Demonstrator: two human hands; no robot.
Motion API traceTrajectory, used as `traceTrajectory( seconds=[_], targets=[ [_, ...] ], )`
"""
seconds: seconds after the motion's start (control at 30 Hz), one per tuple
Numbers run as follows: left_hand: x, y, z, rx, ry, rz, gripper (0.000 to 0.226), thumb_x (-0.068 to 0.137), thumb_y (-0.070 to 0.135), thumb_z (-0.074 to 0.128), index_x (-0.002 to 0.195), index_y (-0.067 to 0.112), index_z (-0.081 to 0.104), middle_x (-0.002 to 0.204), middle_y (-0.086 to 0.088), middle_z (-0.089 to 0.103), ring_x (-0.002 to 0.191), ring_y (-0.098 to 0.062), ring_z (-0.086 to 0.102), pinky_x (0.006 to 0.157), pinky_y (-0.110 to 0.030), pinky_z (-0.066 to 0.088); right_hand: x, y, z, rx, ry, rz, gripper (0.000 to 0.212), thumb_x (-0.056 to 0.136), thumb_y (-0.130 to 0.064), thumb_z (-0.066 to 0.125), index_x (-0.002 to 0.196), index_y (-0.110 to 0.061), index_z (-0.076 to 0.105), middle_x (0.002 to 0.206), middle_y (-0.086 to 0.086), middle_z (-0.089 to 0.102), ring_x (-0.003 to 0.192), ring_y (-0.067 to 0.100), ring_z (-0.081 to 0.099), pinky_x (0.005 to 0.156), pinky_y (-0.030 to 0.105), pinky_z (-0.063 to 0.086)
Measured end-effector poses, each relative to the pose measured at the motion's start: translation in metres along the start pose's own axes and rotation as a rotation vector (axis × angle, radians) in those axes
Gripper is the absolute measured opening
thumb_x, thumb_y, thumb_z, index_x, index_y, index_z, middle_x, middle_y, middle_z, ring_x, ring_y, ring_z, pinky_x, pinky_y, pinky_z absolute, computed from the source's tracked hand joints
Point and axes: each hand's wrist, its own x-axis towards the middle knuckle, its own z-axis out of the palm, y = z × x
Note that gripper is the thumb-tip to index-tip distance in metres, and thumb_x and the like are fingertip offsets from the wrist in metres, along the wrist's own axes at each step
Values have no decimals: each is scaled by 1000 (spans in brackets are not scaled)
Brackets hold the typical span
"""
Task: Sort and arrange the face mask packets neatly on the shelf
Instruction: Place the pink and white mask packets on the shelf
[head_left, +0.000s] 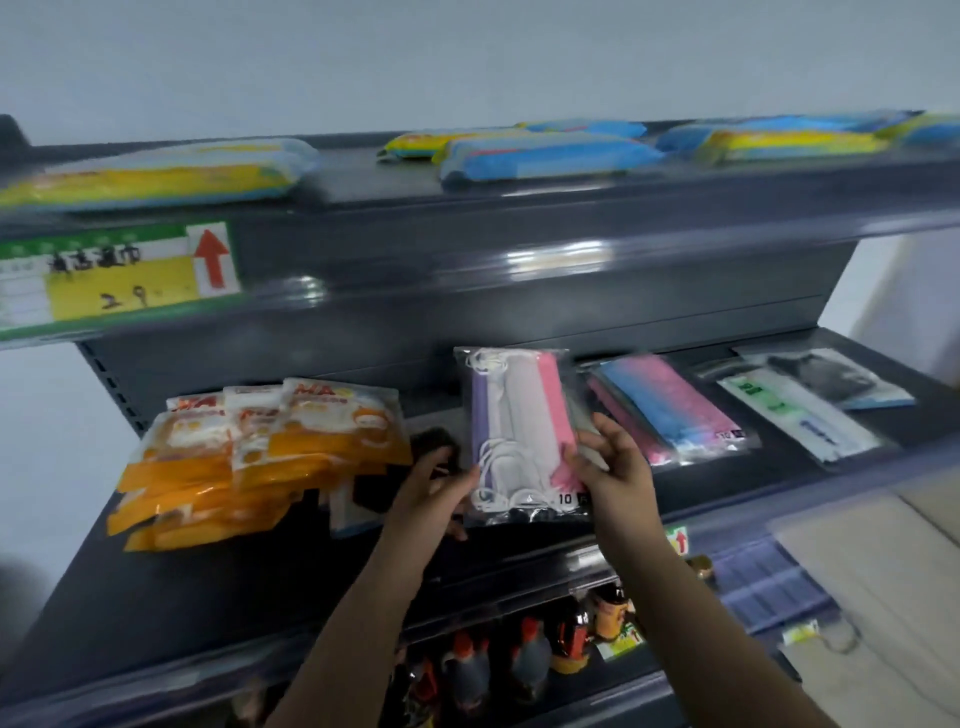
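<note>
Nearest the camera, the left hand (434, 488) and right hand (610, 462) reach up to the middle shelf (291, 582) and hold one clear mask packet (522, 436) between them; the left fingers curl under its lower left corner, the right fingers grasp its right edge. The packet shows purple, white and pink masks and stands nearly upright above the shelf's middle, its long axis running bottom to top with the ear loops toward the top and a printed "10" at the lower right. As for progress, the sorting looks partly done: the orange packets (249, 462) lie in a loose, fanned heap at the left, with dark packets (395, 467) half hidden beside them, while the blue and pink packet (670, 410) and the black and white packets (810, 400) lie flat at the right, slanted rather than squared. The top shelf's yellow and blue packs (545, 156) also sit unevenly.
</note>
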Motion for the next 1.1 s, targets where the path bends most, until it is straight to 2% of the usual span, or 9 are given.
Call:
traceTrajectory(
  seconds=[0.17, 0.4, 0.47, 0.6, 0.67, 0.8, 0.87, 1.0, 1.1],
  targets=[
    [-5, -17, 65, -26, -140, 11, 60, 83, -5, 63, 137, 8, 41, 87, -2, 61, 71, -13, 59, 39, -23, 48, 6, -19, -57, -132, 22, -36, 46, 84, 5, 59, 126, -10, 45, 74, -11, 66, 70, 0, 62, 63, 13, 51],
    [5, -24, 133, 54, -148, 116, 74, 80, -8, 65, 143, 10, 31, 104, -9, 64, 69, -14, 60, 38, -23, 48, 15, -55, -125, -250, -114, 18, 79, 70, 13, 70, 137, -13, 37, 98, 2, 61, 85, 14, 60, 61, 17, 53],
    [10, -25, 147, 115, -141, 156, 76, 80, 0, 69, 144, 13, 31, 109, -8, 64, 68, -11, 61, 42, -22, 46, 22, -60, -137, -299, -110, 24, 80, 73, 16, 66, 141, -10, 33, 99, 2, 58, 88, 14, 60, 68, 20, 56],
    [21, -23, 173, 114, -149, 174, 55, 85, 7, 64, 133, 20, 40, 87, 1, 64, 43, 1, 51, 42, -18, 42, 42, -69, -155, -407, -69, -4, 74, 76, 9, 68, 140, -8, 34, 99, -3, 57, 77, 20, 59, 72, 34, 55],
    [33, -23, 183, 112, -158, 154, 56, 85, 6, 65, 135, 15, 42, 91, 3, 61, 58, -2, 55, 53, -30, 47, 55, -72, -161, -471, -49, -25, 71, 75, 8, 70, 136, -7, 38, 98, -3, 57, 76, 25, 58, 72, 41, 53],
    [56, -22, 200, 183, -159, 194, 70, 80, 6, 70, 142, 9, 36, 86, 10, 56, 73, -6, 53, 69, -27, 43, 77, -78, -169, -559, -14, -58, 63, 74, 8, 71, 129, -6, 43, 90, -9, 54, 60, -6, 57, 57, 8, 45],
    [65, -19, 207, 208, -141, 210, 72, 79, 4, 71, 142, 8, 36, 88, 3, 58, 73, -12, 54, 66, -27, 43, 88, -81, -170, -597, -14, -60, 62, 75, 7, 71, 127, -11, 43, 93, -6, 54, 58, -5, 55, 53, 3, 41],
    [85, -15, 215, 218, -134, 232, 67, 80, 5, 70, 139, 6, 38, 92, -6, 59, 61, -13, 55, 49, -18, 38, 109, -81, -176, -615, 16, -94, 65, 72, 3, 75, 130, -6, 46, 107, 12, 58, 84, 25, 57, 76, 32, 55],
    [97, -15, 219, 267, -113, 279, 65, 78, 6, 73, 135, 0, 43, 78, -2, 59, 59, -16, 53, 58, -26, 41, 120, -79, -180, -625, 5, -98, 66, 72, 1, 75, 131, -5, 46, 113, 15, 59, 91, 30, 60, 83, 42, 54]
  ],
)
